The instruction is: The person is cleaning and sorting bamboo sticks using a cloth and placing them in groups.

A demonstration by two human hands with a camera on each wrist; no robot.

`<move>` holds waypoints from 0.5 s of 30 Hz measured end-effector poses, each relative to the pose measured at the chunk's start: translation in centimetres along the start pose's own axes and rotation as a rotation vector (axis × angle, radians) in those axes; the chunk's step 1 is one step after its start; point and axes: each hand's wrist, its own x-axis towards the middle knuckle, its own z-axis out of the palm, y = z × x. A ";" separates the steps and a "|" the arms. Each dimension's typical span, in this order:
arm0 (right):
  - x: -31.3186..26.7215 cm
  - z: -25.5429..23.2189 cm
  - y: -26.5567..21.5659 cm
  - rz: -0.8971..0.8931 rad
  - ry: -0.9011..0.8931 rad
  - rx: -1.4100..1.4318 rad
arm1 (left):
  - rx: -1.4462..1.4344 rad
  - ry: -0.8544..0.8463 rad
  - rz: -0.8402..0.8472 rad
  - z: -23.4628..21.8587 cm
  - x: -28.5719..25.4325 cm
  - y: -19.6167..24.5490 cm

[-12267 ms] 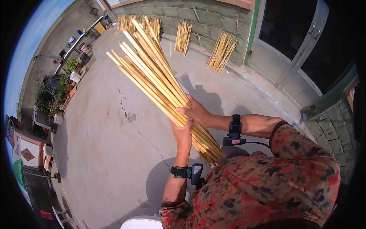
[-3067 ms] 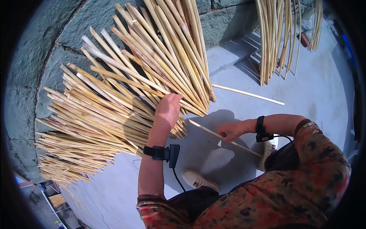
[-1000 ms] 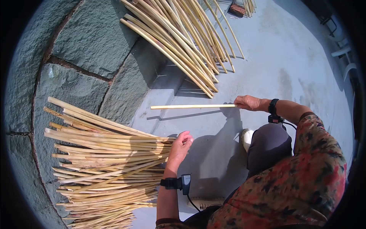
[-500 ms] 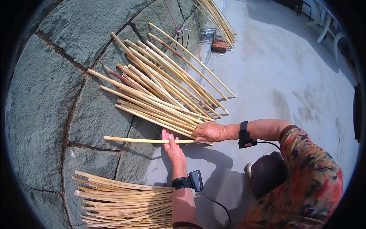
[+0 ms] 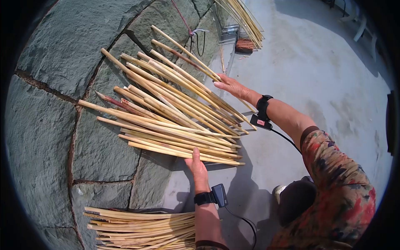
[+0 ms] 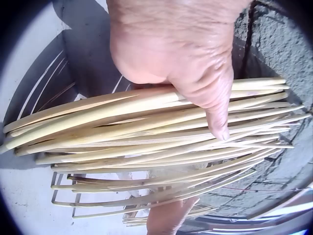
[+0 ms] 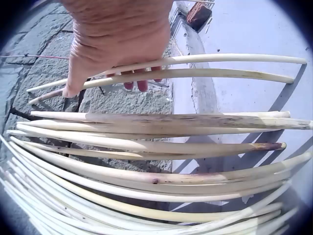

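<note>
A fan of pale peeled sticks (image 5: pixel 166 112) leans against a grey stone wall (image 5: pixel 46 125). My left hand (image 5: pixel 196 158) is at the fan's lower edge. In the left wrist view its thumb (image 6: pixel 215 107) lies across the nearest sticks (image 6: pixel 146 127), and the fingers are hidden behind them. My right hand (image 5: pixel 227 85) reaches to the fan's upper edge. In the right wrist view it (image 7: pixel 117 34) holds the top two sticks (image 7: pixel 205 66) between the thumb in front and the fingertips (image 7: pixel 142 86) behind. The other sticks (image 7: pixel 171 147) spread out below.
A second bundle of sticks (image 5: pixel 141 227) lies against the wall at the lower left, and more sticks (image 5: pixel 243 18) lean further along. A brick (image 5: pixel 245 45) sits by the wall's foot. Bare concrete floor (image 5: pixel 329 83) stretches to the right.
The single stick carried by the right hand now lies at the fan's lower edge. The right hand has let it go and moved up to the topmost sticks. The left hand stays below.
</note>
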 end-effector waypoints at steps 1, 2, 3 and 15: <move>-0.2 0.0 -0.1 0.001 -0.003 0.007 | 0.021 -0.020 -0.013 -0.1 0.2 0.1; -0.4 -0.3 0.0 0.045 -0.054 0.118 | 0.026 -0.020 -0.012 -0.3 0.4 0.1; -0.6 -0.6 -0.5 0.087 -0.102 0.225 | 0.031 -0.054 -0.015 -0.3 0.6 0.1; 0.0 4.4 -3.0 0.020 -0.244 0.358 | 0.067 -0.079 -0.022 -0.1 3.3 -0.2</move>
